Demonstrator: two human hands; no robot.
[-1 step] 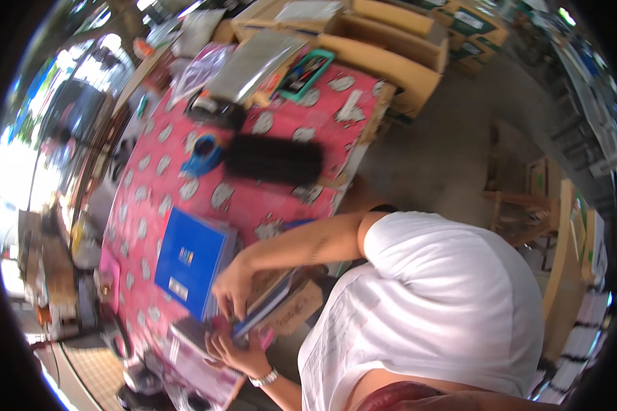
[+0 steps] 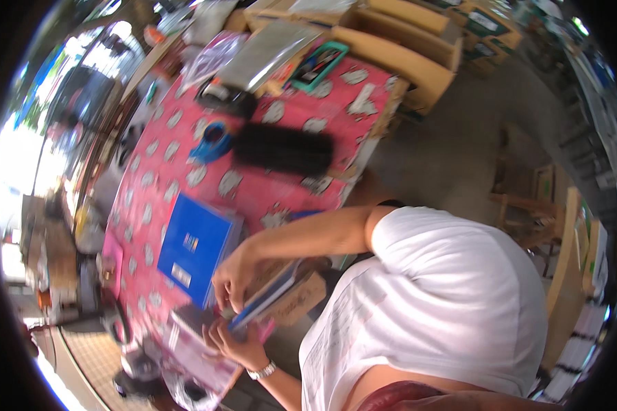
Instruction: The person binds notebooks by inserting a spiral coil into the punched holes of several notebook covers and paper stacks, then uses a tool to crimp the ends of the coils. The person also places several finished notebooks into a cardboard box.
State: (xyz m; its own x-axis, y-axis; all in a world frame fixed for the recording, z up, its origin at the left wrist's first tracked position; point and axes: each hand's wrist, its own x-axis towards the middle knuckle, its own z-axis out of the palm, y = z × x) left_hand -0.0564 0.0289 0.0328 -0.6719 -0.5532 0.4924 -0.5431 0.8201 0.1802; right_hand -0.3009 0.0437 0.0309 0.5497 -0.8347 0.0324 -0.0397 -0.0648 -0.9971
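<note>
My right hand [image 2: 232, 275] reaches down beside a blue-covered book [image 2: 197, 243], its bent fingers apart with nothing visible between them. Below it my left hand [image 2: 234, 342], with a watch on the wrist, is closed at the near end of a blue-edged book [image 2: 262, 304] with pale pages. That book lies alongside an open cardboard box [image 2: 300, 300] with handwriting on its side. A bit of pink material [image 2: 267, 330] shows by the left thumb. Against the left fingertips rests a greyish notebook [image 2: 190, 319]. The fingers hide part of the blue-edged book.
A pink patterned cloth [image 2: 230, 185] covers the table. On it are a dark oblong thing [image 2: 283, 149], blurred, a blue tape dispenser [image 2: 212, 142], a black one [image 2: 226, 100] and a green tray [image 2: 320, 66]. Cardboard boxes [image 2: 391, 51] stand beyond the far edge.
The view has shifted slightly, so the table's things sit a little higher and further right. Both hands stay almost in place; the pink patch between their fingers no longer shows.
</note>
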